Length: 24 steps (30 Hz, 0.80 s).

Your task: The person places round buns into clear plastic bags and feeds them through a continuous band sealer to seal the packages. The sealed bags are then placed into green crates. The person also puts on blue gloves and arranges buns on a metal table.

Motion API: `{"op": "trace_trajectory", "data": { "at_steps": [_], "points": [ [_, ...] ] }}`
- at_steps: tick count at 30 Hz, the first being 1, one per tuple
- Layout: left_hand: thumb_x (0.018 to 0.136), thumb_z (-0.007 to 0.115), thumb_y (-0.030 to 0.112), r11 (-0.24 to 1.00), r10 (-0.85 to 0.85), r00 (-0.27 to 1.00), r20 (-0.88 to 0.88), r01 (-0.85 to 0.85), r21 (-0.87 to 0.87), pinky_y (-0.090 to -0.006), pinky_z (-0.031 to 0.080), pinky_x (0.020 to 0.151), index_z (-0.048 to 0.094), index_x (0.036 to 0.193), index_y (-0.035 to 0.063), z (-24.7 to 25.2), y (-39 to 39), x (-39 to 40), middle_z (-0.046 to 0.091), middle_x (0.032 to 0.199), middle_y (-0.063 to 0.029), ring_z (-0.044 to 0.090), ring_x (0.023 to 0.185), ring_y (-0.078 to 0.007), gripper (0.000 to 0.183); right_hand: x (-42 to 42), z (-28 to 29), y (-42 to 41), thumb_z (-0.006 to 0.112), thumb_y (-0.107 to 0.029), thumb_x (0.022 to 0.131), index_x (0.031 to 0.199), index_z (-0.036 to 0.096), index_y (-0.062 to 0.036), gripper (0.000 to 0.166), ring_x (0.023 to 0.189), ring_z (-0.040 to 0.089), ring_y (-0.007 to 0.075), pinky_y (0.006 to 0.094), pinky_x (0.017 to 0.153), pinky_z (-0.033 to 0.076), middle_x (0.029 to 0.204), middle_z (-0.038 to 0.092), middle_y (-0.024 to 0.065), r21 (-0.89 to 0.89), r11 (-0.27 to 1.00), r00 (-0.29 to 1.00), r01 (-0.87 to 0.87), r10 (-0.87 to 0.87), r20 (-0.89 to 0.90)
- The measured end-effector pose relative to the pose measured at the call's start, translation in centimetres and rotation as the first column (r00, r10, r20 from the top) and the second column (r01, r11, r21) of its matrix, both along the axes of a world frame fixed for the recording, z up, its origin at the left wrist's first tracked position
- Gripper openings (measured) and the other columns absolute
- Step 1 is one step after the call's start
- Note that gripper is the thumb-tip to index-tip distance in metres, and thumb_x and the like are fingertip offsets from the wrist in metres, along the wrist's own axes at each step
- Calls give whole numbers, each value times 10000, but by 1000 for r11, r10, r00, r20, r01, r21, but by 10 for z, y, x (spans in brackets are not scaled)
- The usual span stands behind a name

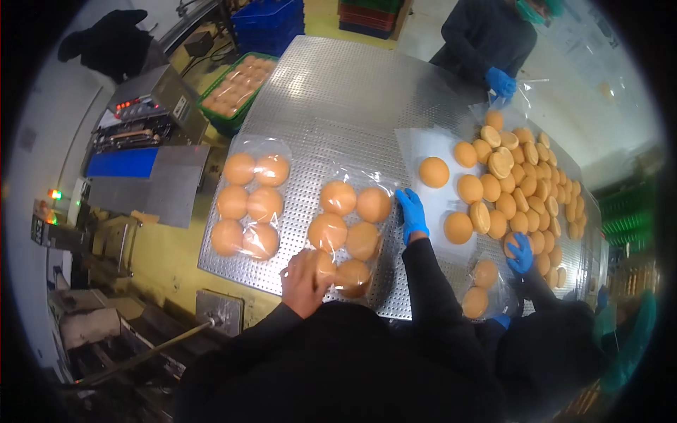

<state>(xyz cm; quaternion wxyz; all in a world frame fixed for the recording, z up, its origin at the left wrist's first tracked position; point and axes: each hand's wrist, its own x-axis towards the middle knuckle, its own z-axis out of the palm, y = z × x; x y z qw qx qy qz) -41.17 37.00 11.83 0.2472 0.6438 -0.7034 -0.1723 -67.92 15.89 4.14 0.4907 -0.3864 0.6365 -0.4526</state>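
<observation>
A clear plastic bag of round golden buns (pixel 338 198) lies flat on the perforated metal table (pixel 317 79), the buns in two columns. My bare left hand (pixel 307 283) grips the bag's lower left corner around a bun, with fingers and thumb on either side. At the bag's upper right edge is my right hand (pixel 412 214), in a blue glove, its fingers extended and slightly apart; it holds nothing visible. Left of this bag lies another filled bag of buns (pixel 264 203). Loose buns (pixel 433 172) rest to the right, some on a white sheet (pixel 420 145).
Many loose buns (pixel 506 205) cover the table's right side. Two co-workers' gloved hands (pixel 521 254) (pixel 501 83) are there, near a partly filled bag (pixel 478 288) and an upright bag. Left stand a green crate of buns (pixel 203 108) and a machine with a metal shelf (pixel 174 185).
</observation>
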Motion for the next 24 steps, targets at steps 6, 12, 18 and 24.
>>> {"op": "trace_trajectory", "data": {
  "at_steps": [6,12,18,24],
  "points": [
    [743,755,324,861,382,852,-357,-188,473,-321,475,625,587,959,32,-68,30,35,603,764,-106,605,696,-207,400,-8,-62,-48,657,-269,809,1148,571,-5,438,901,580,180,349,749,471,1074,621,110,193,955,856,-225,289,-429],
    [673,784,32,719,445,724,-527,61,692,-266,464,472,534,861,38,-48,29,51,627,662,-70,556,504,-106,314,25,-51,-34,580,-164,856,900,575,-42,130,731,528,153,321,686,459,813,576,37,-147,982,984,-115,93,-149],
    [714,738,-5,793,409,607,-681,132,594,-228,443,467,553,805,33,-25,14,78,573,640,-12,548,541,-75,210,37,-27,-54,521,-113,879,827,556,-36,100,730,486,131,295,684,430,768,541,27,-245,969,995,-25,1,-96],
    [747,707,-27,866,471,406,-783,-45,497,-213,450,546,574,841,34,10,24,172,580,688,-4,541,579,-74,174,178,52,-97,536,-87,853,829,581,-16,87,733,509,124,301,671,431,788,579,30,-326,936,988,-135,152,27]
  ]
}}
